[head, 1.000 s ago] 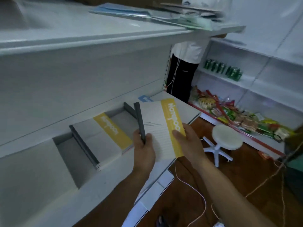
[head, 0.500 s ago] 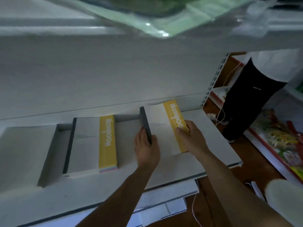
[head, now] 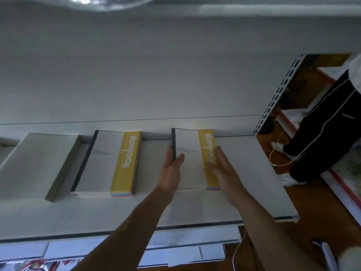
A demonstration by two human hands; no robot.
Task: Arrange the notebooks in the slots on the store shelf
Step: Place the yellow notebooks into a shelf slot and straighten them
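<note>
A stack of white notebooks with a yellow band (head: 192, 153) lies flat on the white store shelf (head: 254, 182), its far end against the back panel. My left hand (head: 171, 169) grips the stack's dark spine on the left side, thumb on the cover. My right hand (head: 222, 169) rests on the yellow band, fingers spread. A second, similar notebook stack (head: 109, 163) lies to the left in a slot beside a white divider (head: 62, 165).
Another person in dark trousers (head: 320, 133) stands at the right, beyond the shelf's perforated upright (head: 277, 94). A lower shelf edge with paper labels (head: 175, 253) sits below. A white cord (head: 237, 249) hangs near my right arm over the wooden floor.
My hands have pushed the notebook stack further back until it meets the back panel. My right hand has flattened on the yellow band. The view has tilted down and right.
</note>
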